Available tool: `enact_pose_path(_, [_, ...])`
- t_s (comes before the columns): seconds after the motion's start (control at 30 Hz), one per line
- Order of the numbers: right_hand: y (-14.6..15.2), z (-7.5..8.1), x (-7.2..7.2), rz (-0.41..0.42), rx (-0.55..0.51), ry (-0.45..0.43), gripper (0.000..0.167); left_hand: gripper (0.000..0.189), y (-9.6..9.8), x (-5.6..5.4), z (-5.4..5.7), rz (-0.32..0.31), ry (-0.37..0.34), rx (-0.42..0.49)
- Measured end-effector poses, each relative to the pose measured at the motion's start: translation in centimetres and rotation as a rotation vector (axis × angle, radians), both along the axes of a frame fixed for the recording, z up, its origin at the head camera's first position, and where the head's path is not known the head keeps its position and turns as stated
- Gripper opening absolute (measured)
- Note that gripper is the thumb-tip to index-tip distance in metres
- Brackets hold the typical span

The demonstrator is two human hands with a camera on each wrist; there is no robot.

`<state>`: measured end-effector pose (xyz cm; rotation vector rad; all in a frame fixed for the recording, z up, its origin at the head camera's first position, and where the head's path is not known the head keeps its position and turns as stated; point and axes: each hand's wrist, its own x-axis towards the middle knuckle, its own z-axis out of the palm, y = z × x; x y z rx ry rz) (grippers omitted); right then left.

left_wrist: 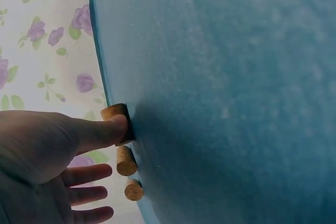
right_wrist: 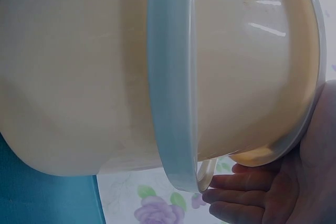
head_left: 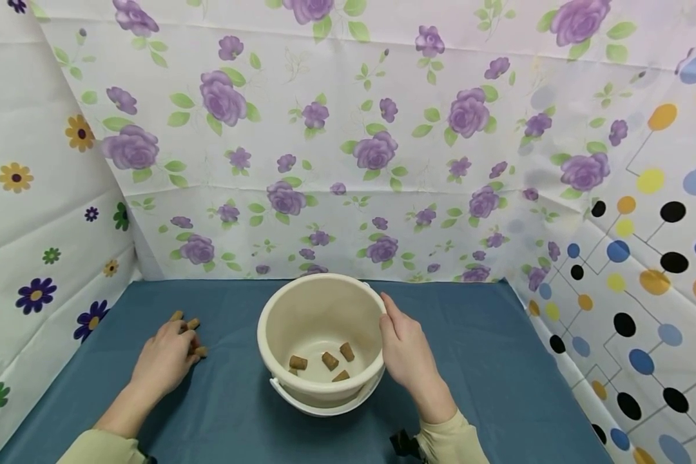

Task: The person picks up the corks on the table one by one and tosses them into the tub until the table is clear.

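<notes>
At the left of the table my left hand [head_left: 162, 357] pinches a cork [head_left: 200, 352], its thumb lying across the cork [left_wrist: 113, 110] in the left wrist view; the index finger is hidden there. Two more corks [head_left: 176, 316] lie just beyond the fingers. My right hand [head_left: 408, 351] grips the rim of a cream bucket [head_left: 319, 309], thumb at the rim and the other fingers outside the wall. The bucket leans, its mouth toward the head camera. Several corks [head_left: 330, 361] lie on its bottom.
The bucket's handle [head_left: 325, 410] hangs down on the near side. A blue cloth [head_left: 226, 399] covers the table. Flowered sheeting [head_left: 336, 129] stands behind, with patterned sheets [head_left: 661, 309] at both sides.
</notes>
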<state>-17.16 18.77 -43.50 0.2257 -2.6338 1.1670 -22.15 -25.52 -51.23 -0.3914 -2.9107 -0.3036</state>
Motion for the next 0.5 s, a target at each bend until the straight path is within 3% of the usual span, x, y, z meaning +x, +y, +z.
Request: enact_pose_path(0.5, [-0.02,-0.02,0.0,-0.006,-0.003,0.006,0.051,0.014,0.68,0.34,0.77,0.014,-0.004,0.05])
